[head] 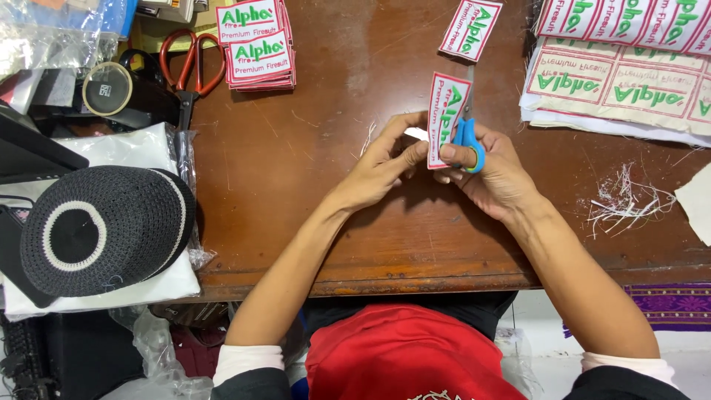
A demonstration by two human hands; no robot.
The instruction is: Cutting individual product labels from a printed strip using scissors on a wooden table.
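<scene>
At the near edge of the brown wooden bench (311,222), two bare forearms reach in from the person's red-clad lap. The left hand (381,167) has its fingers (407,157) pinched together on the lower left edge of an embroidered patch (446,118), white with a red border and green lettering, held upright over the middle of the bench. The right hand (496,174) is just to the right of it, its fingers (453,154) threaded through and closed on the blue handle of small scissors (468,137), whose blades run up along the patch's right edge. Whether the blades are apart or shut cannot be told.

To the near left, a black knitted cap (104,230) with a white ring lies on a clear plastic bag holding folded white cloth (126,152). To the right, a tangle of white thread clippings (626,196) is scattered on the wood.

Farther off, a single loose patch (470,28) lies beyond the hands. At far left, a stack of finished patches (255,48) sits beside red-handled scissors (191,63) and a roll of tape (107,89). At far right, uncut sheets of patches (629,78) are piled on one another, well apart from the hands.
</scene>
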